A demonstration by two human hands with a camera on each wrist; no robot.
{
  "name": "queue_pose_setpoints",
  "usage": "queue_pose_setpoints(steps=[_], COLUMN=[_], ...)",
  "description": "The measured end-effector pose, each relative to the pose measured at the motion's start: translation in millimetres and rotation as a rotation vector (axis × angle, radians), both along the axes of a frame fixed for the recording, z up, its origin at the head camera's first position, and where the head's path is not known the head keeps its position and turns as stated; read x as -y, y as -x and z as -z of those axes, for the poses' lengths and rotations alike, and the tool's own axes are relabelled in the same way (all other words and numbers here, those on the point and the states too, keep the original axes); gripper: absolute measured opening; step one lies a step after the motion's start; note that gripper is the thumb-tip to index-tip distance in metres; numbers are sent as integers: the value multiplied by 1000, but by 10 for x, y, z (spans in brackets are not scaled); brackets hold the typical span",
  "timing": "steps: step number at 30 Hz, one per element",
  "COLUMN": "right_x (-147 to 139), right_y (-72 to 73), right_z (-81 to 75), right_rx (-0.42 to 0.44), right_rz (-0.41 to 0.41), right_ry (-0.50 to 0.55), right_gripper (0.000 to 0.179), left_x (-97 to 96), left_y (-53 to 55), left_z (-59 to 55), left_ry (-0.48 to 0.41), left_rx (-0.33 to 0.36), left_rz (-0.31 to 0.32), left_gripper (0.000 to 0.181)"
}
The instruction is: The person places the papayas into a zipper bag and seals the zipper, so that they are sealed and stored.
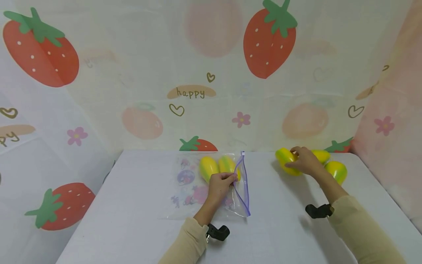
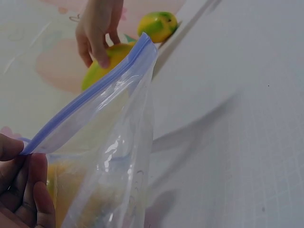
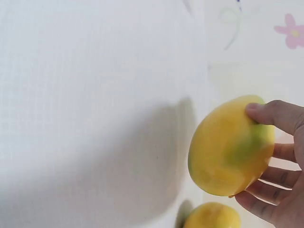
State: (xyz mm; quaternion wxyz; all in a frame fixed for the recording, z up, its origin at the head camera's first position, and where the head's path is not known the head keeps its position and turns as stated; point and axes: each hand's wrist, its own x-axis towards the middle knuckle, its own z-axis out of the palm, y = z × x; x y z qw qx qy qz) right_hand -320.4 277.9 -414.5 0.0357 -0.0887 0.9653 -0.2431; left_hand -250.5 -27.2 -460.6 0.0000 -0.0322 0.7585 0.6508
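A clear zip bag [image 1: 192, 198] with a purple zip edge and printed pictures lies on the table, two yellow-green mangoes [image 1: 208, 168] inside it. At its mouth, my left hand [image 1: 219, 186] pinches the purple edge [image 2: 90, 95] between thumb and fingers, and the mouth gapes. Over on the right, my right hand [image 1: 306, 161] grips another mango [image 1: 286, 160] with thumb and fingers around it. In the right wrist view this mango [image 3: 230, 147] is raised, casting a shadow on the table. Two loose mangoes [image 1: 336, 171] lie beside and behind the right hand.
The white table [image 1: 132, 227] ends at a back wall [image 1: 148, 73] of cloth printed with strawberries, hearts and flowers. Similar cloth hangs at both sides. Each wrist carries a small black camera mount [image 1: 319, 211].
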Motion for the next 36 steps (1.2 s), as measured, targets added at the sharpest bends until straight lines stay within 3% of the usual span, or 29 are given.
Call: queue_pose_setpoints(steps=[7,21,36], right_x=[148,402,751], right_y=[-132,-265,-303], right_z=[46,67,132], right_rx=[-26,-28,32], right_rz=[-23,-44,-65], right_ry=[82,176,253], right_gripper=[64,63,63], left_x=[5,2,-2], left_y=[0,-9,6], left_z=[16,26,-1], left_ry=[3,5,4], left_rx=[5,-1,9], left_rz=[5,-5,-2], left_gripper=[24,24,24])
